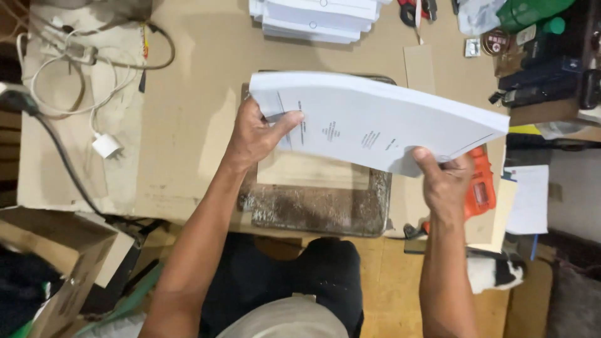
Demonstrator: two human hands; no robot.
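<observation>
White paper stack [375, 122] clamped at both ends by my left hand [253, 134] and right hand [446, 181], mid-squaring; next needs an even tap down.

A cardboard-covered desk [188, 94] fills the view under even, flat light. Below the fingers lies a worn, rusty metal plate [313, 209]. Far left of them, white cables [75, 69] coil beside a charger [106, 145]. Above them sits a white paper stack [319, 19]. To their right, dark tools [544, 81] crowd the desk's edge. An open box [56, 263] stands on the wooden floor [388, 281].
</observation>
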